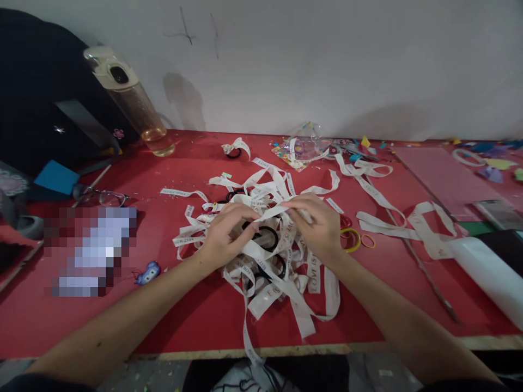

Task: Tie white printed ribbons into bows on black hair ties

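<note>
Both hands hold a white printed ribbon (271, 212) stretched between them, above a tangled pile of similar ribbons (267, 296). My left hand (229, 231) pinches its left part between thumb and fingers. On the right, my right hand (314, 224) grips the other part, with its fingers curled. Black hair ties (267, 239) lie among the ribbons beneath the hands. Lettering such as "LOVE IS" shows on several strips. One ribbon tail hangs over the table's front edge. Part of the pile is hidden by my hands.
A tilted water bottle (137, 103) stands at the back left. Glasses (102, 196), a pixelated phone-like object (98, 250) and a small blue trinket (147, 273) lie left. Yellow bands (350, 240), a thin stick (429, 275) and a white roll (486, 277) lie right on the red table (183, 326).
</note>
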Demonstrator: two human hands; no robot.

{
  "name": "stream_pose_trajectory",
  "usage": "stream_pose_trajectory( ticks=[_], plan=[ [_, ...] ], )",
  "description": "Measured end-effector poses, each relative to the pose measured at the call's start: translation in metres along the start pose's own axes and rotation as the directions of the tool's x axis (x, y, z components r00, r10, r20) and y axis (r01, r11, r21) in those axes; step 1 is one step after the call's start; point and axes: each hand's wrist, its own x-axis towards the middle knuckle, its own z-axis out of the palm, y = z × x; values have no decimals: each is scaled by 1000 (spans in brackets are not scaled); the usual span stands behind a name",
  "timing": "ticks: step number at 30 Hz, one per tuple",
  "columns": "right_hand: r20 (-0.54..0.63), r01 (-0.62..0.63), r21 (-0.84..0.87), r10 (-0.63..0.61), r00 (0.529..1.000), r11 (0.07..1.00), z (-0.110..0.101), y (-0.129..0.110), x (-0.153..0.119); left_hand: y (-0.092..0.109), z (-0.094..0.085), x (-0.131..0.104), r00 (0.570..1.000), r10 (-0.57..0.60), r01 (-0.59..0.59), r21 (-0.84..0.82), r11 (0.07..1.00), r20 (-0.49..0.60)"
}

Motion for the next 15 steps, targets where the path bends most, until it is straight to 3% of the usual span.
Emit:
stream_pose_trajectory(
  ticks=[2,4,5,7,10,13,15],
  plan=[
    [-167,-186,179,216,962,966,2,5,-1,-2,1,-1,999,-11,10,15,1000,40],
    [-263,-274,422,406,875,864,3,14,-1,-3,1,-3,997,-27,25,36,999,73],
    [-262,-283,523,468,844,804,4,19,-1,-3,1,-3,996,-40,36,42,998,80],
    [-190,-298,642,523,831,707,4,28,-1,-2,1,-4,994,-66,62,45,997,85],
    [-95,-306,629,462,882,715,5,32,-1,-2,2,-2,993,-78,74,39,996,93],
    [-114,-253,432,331,937,866,5,20,-3,-1,2,1,997,-28,28,-10,1000,67],
    [-204,-157,217,203,958,963,3,7,-4,0,1,4,1000,-5,6,-48,999,25]
  ],
)
